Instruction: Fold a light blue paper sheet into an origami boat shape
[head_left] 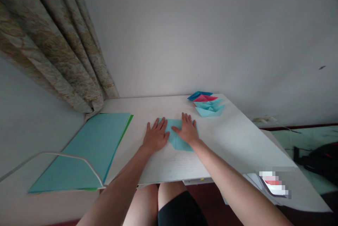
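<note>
A light blue sheet of paper (182, 144) lies on the white table in front of me, with a crease running down it and its lower left corner slanted. My left hand (156, 136) lies flat with fingers spread, over the left part of the sheet. On the right part rests my right hand (187, 130), palm down, thumb stretched out to the left. Both hands partly cover the paper. Behind my right hand stand several folded paper boats: a dark blue one (198, 95), a pink one (204, 98) and light blue ones (210, 110) nearest me.
At the left of the table (224, 148) lies a stack of large coloured sheets (97, 145), light blue on top, with green edges showing. A thin pale cable (66, 154) arches over it. A wall and a patterned curtain (52, 36) border the back and left.
</note>
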`<state>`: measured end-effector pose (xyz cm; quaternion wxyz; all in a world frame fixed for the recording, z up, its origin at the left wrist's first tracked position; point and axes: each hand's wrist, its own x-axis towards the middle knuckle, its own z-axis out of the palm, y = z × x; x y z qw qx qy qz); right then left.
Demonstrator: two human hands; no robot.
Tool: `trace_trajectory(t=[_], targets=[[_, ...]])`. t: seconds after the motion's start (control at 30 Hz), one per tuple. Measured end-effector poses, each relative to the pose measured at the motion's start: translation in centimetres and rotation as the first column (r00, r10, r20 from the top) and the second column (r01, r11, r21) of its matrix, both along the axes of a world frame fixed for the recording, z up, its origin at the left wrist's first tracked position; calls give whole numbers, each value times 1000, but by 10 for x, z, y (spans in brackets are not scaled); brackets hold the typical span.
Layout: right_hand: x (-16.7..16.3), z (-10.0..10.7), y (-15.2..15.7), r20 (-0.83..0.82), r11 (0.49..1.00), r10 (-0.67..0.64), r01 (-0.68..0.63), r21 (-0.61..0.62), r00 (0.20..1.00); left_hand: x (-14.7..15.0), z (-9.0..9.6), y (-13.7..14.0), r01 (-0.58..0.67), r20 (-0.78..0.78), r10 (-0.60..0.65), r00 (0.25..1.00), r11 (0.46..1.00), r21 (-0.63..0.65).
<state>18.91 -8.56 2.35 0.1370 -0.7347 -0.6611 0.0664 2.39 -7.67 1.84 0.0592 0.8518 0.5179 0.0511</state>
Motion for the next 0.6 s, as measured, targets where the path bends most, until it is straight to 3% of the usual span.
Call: trace_trajectory(t=[0.27,0.6], targets=[[9,6,-4,-20,999,-28,27,-36,999,2,2,-2,-43,55,45,997,998,-35],[14,10,-33,-33,979,104,-108,-172,994,4,3,-3,-59,56,62,997,997,-47]])
